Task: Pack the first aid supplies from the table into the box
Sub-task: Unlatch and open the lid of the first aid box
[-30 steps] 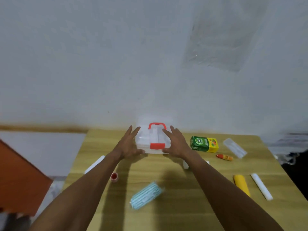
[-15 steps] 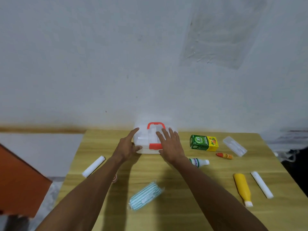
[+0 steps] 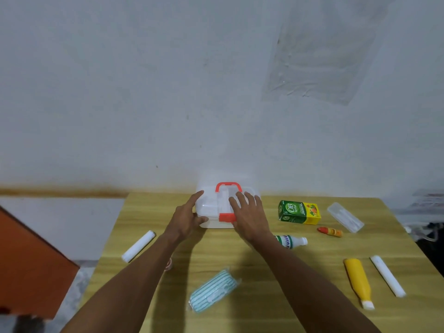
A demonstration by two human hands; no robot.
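A clear plastic box (image 3: 208,205) with a red handle and a red front latch stands closed at the table's far edge, against the wall. My left hand (image 3: 186,218) grips its left front corner, thumb under the lid's rim. My right hand (image 3: 248,216) lies flat on the lid's right side, by the latch. Around it lie a green and yellow carton (image 3: 299,212), a small white bottle (image 3: 292,241), a red tube (image 3: 329,232), a yellow bottle (image 3: 358,281), a clear case (image 3: 345,217), two white rolls (image 3: 138,245) (image 3: 387,275) and a packet of blue masks (image 3: 213,290).
The wooden table (image 3: 252,306) ends at a white wall behind the box. A small red-capped item (image 3: 169,264) peeks out from under my left forearm. An orange-brown panel (image 3: 26,265) stands off the table's left side, over a grey floor.
Both hands have closed in on the box: the left moved onto its left corner, the right slid onto the lid by the latch. The small white bottle came into sight.
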